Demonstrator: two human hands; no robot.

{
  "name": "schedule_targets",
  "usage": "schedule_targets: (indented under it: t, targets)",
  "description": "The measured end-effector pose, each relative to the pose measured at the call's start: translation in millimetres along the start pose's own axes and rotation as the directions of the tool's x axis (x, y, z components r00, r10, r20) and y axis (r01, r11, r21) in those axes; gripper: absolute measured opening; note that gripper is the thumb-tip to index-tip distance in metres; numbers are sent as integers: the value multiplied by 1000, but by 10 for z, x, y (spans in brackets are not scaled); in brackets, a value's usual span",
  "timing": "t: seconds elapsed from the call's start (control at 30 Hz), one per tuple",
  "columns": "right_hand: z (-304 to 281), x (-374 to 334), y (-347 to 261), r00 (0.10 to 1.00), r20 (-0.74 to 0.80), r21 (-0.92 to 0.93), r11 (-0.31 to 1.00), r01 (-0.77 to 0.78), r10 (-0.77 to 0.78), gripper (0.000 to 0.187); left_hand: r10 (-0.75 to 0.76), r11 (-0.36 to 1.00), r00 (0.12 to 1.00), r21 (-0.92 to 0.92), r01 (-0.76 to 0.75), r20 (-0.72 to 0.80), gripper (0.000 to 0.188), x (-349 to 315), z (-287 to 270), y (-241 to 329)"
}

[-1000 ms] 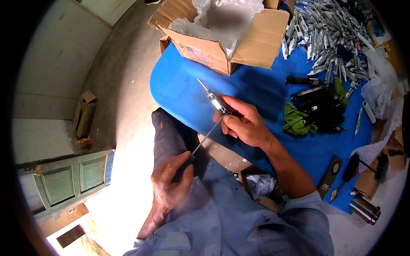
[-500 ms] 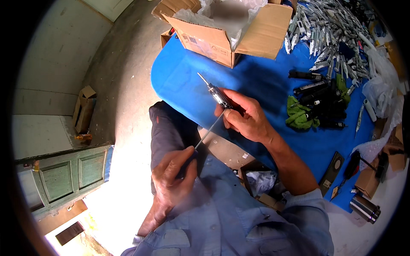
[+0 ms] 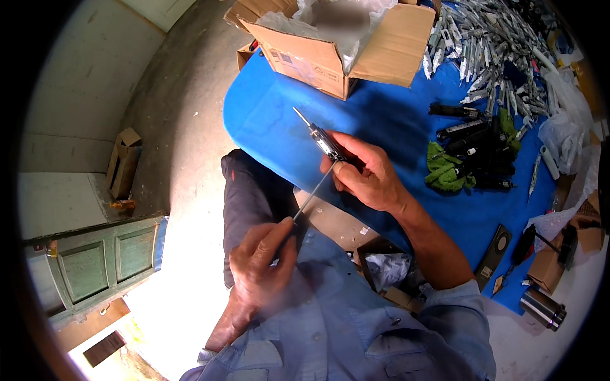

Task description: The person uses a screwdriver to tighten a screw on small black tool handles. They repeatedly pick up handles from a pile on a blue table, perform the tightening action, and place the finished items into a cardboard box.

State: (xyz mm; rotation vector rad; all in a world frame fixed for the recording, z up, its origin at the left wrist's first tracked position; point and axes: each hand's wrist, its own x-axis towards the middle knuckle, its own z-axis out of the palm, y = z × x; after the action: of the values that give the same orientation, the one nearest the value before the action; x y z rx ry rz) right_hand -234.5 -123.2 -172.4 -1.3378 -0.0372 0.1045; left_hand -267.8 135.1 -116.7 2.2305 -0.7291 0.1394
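The left hand (image 3: 264,260) is curled round a screwdriver (image 3: 314,192), its thin shaft slanting up to a slim metallic device (image 3: 325,141); the right hand (image 3: 368,178) pinches that device over the blue table (image 3: 267,105). Farther right, a green cloth (image 3: 445,173) lies against black cylindrical parts (image 3: 465,141).

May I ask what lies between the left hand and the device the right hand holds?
In the head view, a tool's thin metal shaft runs from the left hand up to the device.

Carton (image 3: 302,60) stands beyond device (image 3: 326,142), left of parts heap (image 3: 489,54).
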Motion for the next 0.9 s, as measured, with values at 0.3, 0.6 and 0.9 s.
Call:
schedule_targets:
  t: [0.3,0.6,0.9]
  targets:
    - [7,-7,-24,1000,-13,11,1000,4,-3,53,86,993,996,81,-85,-3,48,-19,6,-25]
    - [4,1,10,1000,-21,-1,1000,-5,5,52,98,992,995,86,-98,0,48,-8,24,1]
    - [18,-2,-1,999,-35,-3,1000,4,-5,51,126,985,992,116,-125,-5,49,1,35,-3]
